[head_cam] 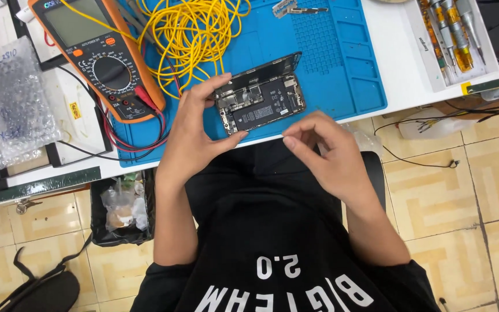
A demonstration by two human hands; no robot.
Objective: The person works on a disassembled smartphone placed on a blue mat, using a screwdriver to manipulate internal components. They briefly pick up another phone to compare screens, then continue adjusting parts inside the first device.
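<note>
Phone (261,101) (opened) pinched in left hand (194,136).

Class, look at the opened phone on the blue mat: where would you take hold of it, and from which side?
Grip the opened phone by its long outer edges, from the near side, thumb and fingers pinching the frame as the left hand does at one end. Its exposed internals face up and the screen stands hinged along the far edge, so avoid both.

a blue work mat (342,69) lies on the white table (394,86). on its far left sits an orange multimeter (96,55) beside a tangle of yellow wire (192,34). metal tweezers (295,8) lie at the far edge. a tray of screwdrivers (449,37) rests far right, bubble wrap (10,101) far left, a bin (121,209) near left.
</note>
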